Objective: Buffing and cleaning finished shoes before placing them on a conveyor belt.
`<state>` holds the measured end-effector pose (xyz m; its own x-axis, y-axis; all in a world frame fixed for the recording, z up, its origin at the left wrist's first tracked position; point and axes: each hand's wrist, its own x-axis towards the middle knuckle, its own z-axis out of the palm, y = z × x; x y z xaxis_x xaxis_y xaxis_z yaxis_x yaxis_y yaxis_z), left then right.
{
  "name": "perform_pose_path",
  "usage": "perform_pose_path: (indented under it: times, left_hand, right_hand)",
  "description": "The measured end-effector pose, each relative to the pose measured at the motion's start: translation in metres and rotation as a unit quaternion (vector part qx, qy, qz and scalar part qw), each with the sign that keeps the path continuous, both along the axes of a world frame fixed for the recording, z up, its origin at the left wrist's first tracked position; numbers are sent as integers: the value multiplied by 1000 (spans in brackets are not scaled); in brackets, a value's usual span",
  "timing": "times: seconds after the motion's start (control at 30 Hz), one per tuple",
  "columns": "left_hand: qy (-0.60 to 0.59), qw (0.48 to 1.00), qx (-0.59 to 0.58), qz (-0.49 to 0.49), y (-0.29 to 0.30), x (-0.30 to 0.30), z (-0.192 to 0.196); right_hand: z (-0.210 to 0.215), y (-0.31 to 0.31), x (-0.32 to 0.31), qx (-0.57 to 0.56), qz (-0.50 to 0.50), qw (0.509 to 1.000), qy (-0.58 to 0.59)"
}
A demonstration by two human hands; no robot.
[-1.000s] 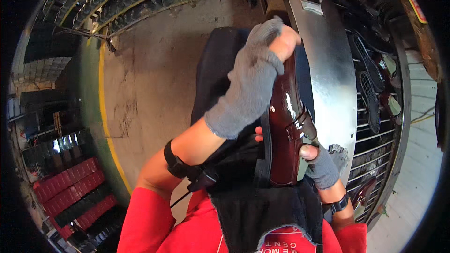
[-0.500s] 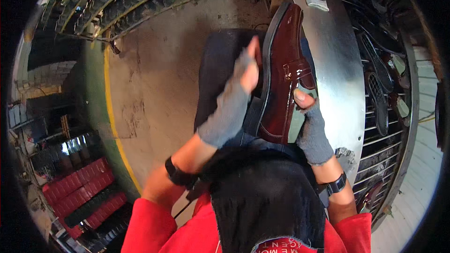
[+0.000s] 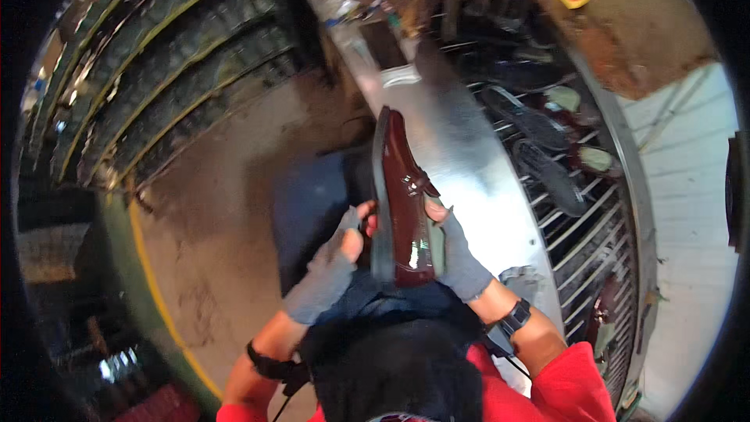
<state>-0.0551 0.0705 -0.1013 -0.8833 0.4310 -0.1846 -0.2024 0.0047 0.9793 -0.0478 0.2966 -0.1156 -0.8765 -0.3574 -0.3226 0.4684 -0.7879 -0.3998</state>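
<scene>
Your biggest neighbour is the rack (image 3: 187,86) at upper left, its tiers set apart from your work. The steel bench (image 3: 488,195) runs close by your right side, probably so its bare top stays within easy reach. Beyond it, the slatted grille (image 3: 574,266) carries more footwear; the open bars probably let air or heat through. Your dark apron (image 3: 391,367) covers your lap, likely guarding your clothes.

On that grille lie 2 dark soles (image 3: 549,180), side by side. The 1 shoe (image 3: 402,211), glossy burgundy, is above your lap between both hands, toe away from you, sole turned left, opening right.

Your right hand (image 3: 458,254) is clamped on it, thumb at the opening, which seems to spare the shiny upper. Your left hand (image 3: 332,262) has its fingers beside the sole edge; whether they touch, I cannot tell.
</scene>
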Motion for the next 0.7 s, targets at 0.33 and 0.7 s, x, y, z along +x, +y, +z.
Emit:
perform_pose_path:
  times: [0.33,0.7]
  left_hand:
    - [-12,991,-81,-102,-5,-15,8]
    - [-21,996,-68,-44,2,-18,-8]
  right_hand:
    - [38,342,229,684,-195,683,-168]
    - [6,284,46,880,-40,429,201]
